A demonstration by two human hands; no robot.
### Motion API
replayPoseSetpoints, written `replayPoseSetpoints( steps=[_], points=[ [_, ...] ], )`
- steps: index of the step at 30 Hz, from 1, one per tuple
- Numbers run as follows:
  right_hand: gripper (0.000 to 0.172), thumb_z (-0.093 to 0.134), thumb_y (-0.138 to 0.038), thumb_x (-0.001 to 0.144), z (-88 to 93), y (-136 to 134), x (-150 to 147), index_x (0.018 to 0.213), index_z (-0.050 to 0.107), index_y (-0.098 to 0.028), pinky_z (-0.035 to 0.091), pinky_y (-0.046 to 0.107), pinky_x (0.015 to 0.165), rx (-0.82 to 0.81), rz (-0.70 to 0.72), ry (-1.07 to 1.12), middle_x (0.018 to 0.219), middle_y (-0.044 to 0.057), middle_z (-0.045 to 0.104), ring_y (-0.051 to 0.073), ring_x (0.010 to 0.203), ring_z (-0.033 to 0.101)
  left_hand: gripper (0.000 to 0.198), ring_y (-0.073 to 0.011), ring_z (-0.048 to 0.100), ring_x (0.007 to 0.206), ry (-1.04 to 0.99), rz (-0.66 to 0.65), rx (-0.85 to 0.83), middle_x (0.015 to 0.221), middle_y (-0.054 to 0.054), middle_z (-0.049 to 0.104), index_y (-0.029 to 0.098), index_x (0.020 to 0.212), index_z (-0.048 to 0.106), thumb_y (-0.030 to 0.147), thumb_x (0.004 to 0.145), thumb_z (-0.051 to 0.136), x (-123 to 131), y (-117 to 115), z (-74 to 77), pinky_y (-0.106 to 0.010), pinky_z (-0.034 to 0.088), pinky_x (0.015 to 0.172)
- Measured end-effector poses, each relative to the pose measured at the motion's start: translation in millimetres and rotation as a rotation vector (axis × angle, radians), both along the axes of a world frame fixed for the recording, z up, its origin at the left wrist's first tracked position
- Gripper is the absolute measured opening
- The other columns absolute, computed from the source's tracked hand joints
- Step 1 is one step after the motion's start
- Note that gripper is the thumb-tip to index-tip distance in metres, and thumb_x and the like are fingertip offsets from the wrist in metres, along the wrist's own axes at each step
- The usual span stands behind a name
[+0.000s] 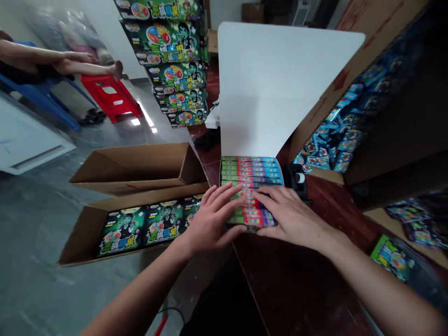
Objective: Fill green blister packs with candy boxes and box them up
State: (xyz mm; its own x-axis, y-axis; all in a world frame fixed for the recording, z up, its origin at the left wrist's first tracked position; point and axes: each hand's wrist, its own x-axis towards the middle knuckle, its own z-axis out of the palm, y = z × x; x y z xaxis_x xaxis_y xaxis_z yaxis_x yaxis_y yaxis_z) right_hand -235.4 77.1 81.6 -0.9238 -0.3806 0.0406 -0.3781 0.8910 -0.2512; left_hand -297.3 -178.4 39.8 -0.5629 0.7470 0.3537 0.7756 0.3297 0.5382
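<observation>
An open display box with a raised white lid (pixel 266 88) stands on the dark red table in front of me. Rows of slim colourful candy packs (pixel 250 170) fill it, running green, pink and blue. My left hand (pixel 217 212) lies over the box's left side, fingers stretched out across the packs and thumb near the front edge. From the right, my right hand (pixel 289 214) rests on the packs with its fingers apart and its thumb by the front edge. Both hands touch the packs, and part of the rows is hidden beneath them.
Left of the table, a carton (pixel 80 228) holds green printed boxes, beside another carton (pixel 140 161). Green boxes (pixel 178 74) are stacked behind. Blue packets (pixel 329 144) fill a large carton at right. A black tape dispenser (pixel 296 182) sits nearby. A person's legs rest on a red stool (pixel 110 95).
</observation>
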Motion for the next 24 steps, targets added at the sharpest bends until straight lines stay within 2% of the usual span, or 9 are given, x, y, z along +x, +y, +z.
replayPoseSetpoints(
  steps=[3,6,10,14,16,18,20,22,24],
  points=[
    [0.069,0.077,-0.041,0.085,10.3,-3,-2,0.146,0.05,-0.022,0.048,0.051,0.103,0.1,0.014,0.017,0.143,0.013,0.056,0.033,0.128,0.053,0.061,-0.0314,0.039,0.147,0.012,-0.002,-0.035,0.158,-0.009,0.046,0.034,0.152,0.043,0.048,0.096,0.06,-8,7,-8.2,-0.054,0.028,0.121],
    [0.057,0.077,-0.038,0.085,15.3,-10,8,0.136,0.058,-0.02,0.048,0.05,0.102,0.145,0.005,0.034,0.137,0.013,0.059,0.033,0.126,0.053,0.063,-0.0313,0.038,0.147,-0.059,-0.059,0.0,0.158,-0.009,0.045,0.033,0.15,0.046,0.057,0.094,0.059,-14,6,-8.7,-0.05,0.031,0.12],
    [0.037,0.069,-0.03,0.093,4.6,-13,46,0.128,0.061,-0.023,0.05,0.045,0.095,0.091,-0.06,0.013,0.126,0.009,0.065,0.029,0.115,0.057,0.053,-0.0286,0.036,0.149,-0.144,-0.17,-0.051,0.158,-0.005,0.046,0.035,0.15,0.046,0.056,0.104,0.033,-16,-5,-1.3,-0.05,0.026,0.123],
    [0.037,0.058,-0.016,0.098,-10.9,-8,75,0.134,0.057,-0.024,0.047,0.045,0.096,0.098,-0.114,0.046,0.128,0.007,0.067,0.026,0.114,0.06,0.047,-0.0303,0.034,0.149,0.017,-0.073,-0.118,0.161,-0.006,0.042,0.032,0.145,0.051,0.052,0.104,0.04,-28,-1,6.2,-0.053,0.018,0.125],
    [0.04,0.055,-0.013,0.099,-11.2,-9,80,0.137,0.056,-0.023,0.046,0.046,0.097,0.11,-0.123,0.068,0.131,0.008,0.067,0.026,0.116,0.06,0.046,-0.029,0.034,0.149,0.101,0.015,-0.065,0.16,-0.008,0.041,0.027,0.144,0.052,0.047,0.105,0.04,-44,15,12.4,-0.051,0.021,0.124],
    [0.043,0.055,-0.013,0.098,-4.7,-14,83,0.14,0.054,-0.024,0.047,0.046,0.098,0.106,-0.096,0.039,0.132,0.007,0.066,0.026,0.117,0.061,0.047,-0.0275,0.036,0.147,0.156,0.043,-0.062,0.157,-0.011,0.044,0.022,0.143,0.05,0.046,0.105,0.04,-66,40,18.1,-0.047,0.027,0.122],
    [0.048,0.057,-0.01,0.095,6.2,-19,89,0.141,0.053,-0.026,0.048,0.048,0.1,0.085,-0.063,-0.015,0.131,0.005,0.067,0.026,0.116,0.062,0.05,-0.0294,0.039,0.144,0.164,0.045,-0.174,0.154,-0.014,0.047,0.018,0.143,0.05,0.047,0.103,0.042,-89,68,20.5,-0.046,0.031,0.119],
    [0.051,0.058,-0.009,0.093,16.9,-19,102,0.14,0.053,-0.028,0.05,0.048,0.1,0.041,-0.052,-0.055,0.129,0.003,0.069,0.026,0.113,0.064,0.055,-0.0355,0.041,0.141,0.135,0.126,-0.301,0.152,-0.018,0.047,0.015,0.142,0.052,0.05,0.1,0.045,-108,93,19.2,-0.052,0.032,0.117],
    [0.052,0.059,-0.01,0.091,24.9,-13,121,0.138,0.054,-0.031,0.054,0.045,0.098,-0.029,-0.066,-0.079,0.126,0.002,0.07,0.024,0.111,0.066,0.059,-0.0402,0.047,0.133,0.096,0.19,-0.381,0.144,-0.02,0.054,0.014,0.133,0.06,0.058,0.096,0.047,-122,111,15.7,-0.057,0.033,0.112]
  ],
)
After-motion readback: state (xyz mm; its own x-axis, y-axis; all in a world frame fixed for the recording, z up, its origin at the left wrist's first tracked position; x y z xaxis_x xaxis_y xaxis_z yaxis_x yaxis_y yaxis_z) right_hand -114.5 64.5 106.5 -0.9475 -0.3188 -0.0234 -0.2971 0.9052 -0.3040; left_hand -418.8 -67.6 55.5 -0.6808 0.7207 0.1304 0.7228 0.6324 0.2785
